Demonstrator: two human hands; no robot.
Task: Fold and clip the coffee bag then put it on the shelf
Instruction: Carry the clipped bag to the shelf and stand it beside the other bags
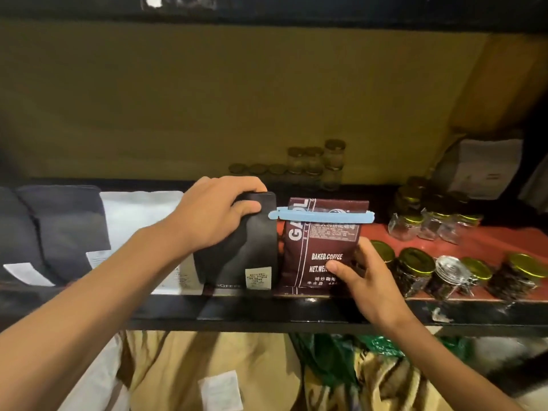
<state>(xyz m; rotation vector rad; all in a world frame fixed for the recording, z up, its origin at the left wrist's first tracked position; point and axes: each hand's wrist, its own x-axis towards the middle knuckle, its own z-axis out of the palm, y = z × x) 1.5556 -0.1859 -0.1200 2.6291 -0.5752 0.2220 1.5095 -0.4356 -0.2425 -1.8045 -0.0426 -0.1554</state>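
Brown coffee bag [321, 247] stands upright on shelf [267, 310], base at front edge, approx. mid-length. Print reads "BAKED.COFFEE", "NET.WEI…" partly covered. Top of bag folded over and held by a light-blue clip [321, 216] running horiz. across full width, both ends overhanging the bag sides; left end reaches across to the neighbouring black bag [252, 247]. Right hand [370, 280] on bag's lower right: thumb pressed to front face, fingers [363, 253] curled round right edge, closed on the bag. Left hand [216, 212] grips top left corner of black bag, thumb on front, fingers over the top edge, closed. Black bag upright, just beside brown bag on its left, narrow gap between; small white label near its bottom right. Further left along shelf: white bag [139, 215], then dark bags [59, 226] toward left end, several w/ white labels. Right of coffee bag, along front edge: row of glass jars [415, 271] w/ gold-green lids, dark contents, one w/ wire-clasp lid [450, 266]. More jars [430, 223] further back on right, appear empty. Small jars [317, 161] at rear edge, stacked, blurred. Shelf surface reddish on right part. Below shelf: tan sacks [222, 366] and green bag [385, 345], detail unclear.
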